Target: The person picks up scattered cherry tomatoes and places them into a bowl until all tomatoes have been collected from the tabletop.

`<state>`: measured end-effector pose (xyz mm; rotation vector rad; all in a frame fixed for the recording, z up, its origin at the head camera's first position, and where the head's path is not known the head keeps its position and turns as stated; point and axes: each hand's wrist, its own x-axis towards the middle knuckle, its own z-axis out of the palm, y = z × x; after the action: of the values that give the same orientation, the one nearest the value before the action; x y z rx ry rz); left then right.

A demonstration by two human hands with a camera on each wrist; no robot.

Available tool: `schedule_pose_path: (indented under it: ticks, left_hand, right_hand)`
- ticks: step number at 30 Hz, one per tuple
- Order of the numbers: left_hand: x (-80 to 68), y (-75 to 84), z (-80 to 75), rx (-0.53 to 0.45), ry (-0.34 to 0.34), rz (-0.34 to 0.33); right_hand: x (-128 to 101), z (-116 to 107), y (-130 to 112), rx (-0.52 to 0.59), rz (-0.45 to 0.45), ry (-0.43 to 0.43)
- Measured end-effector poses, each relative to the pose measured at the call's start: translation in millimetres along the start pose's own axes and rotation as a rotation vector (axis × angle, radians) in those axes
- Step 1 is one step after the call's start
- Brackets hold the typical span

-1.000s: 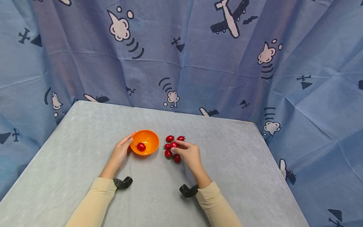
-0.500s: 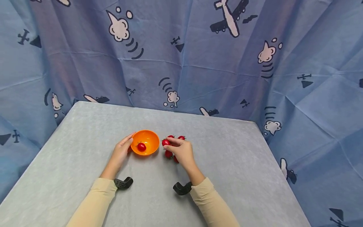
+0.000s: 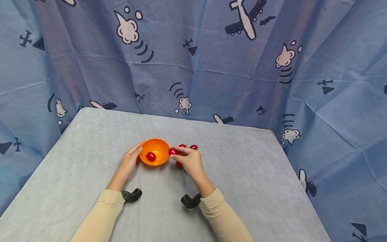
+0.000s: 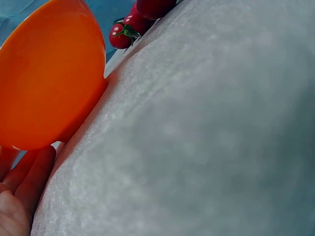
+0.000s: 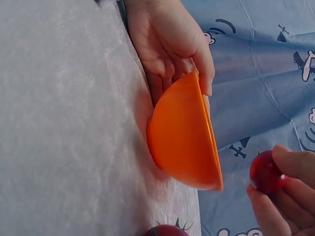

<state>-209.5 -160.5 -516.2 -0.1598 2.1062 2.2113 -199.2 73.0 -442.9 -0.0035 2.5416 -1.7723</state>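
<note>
An orange bowl [image 3: 161, 156] stands on the table with one red cherry tomato [image 3: 151, 156] inside. My left hand [image 3: 129, 163] holds the bowl from the left; the right wrist view shows the thumb at its rim and the fingers against its outer wall. Between thumb and fingertips my right hand [image 3: 191, 163] pinches another cherry tomato [image 5: 266, 172], raised beside the bowl's right rim. Behind and under that hand lie more cherry tomatoes with green stems, among them one at the back [image 3: 194, 147] and one nearer [image 3: 179, 164]; the hand hides others.
A pale cloth covers the table [image 3: 90, 134]. Behind and to the right hangs a blue curtain [image 3: 211, 90] printed with planes and clouds. Each wrist carries a black camera mount, one on the left [image 3: 132, 195] and one on the right [image 3: 191, 201].
My right hand has lifted the pinched cherry tomato from the group and carried it left to the bowl's right rim. The left hand and bowl have stayed in place.
</note>
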Motion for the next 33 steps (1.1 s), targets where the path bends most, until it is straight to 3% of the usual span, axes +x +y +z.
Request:
schedule_pose_path:
  ticks: [9,33]
  left_hand:
    - [-0.2,0.4,-0.2,-0.013,0.005,-0.005]
    - [0.5,0.1,-0.7,0.005,-0.008,-0.002]
  right_hand:
    - [6.7,10.0,-3.1,0.035,-0.005,-0.022]
    - [18.9,33.7,-14.7,-0.024,-0.005,-0.033]
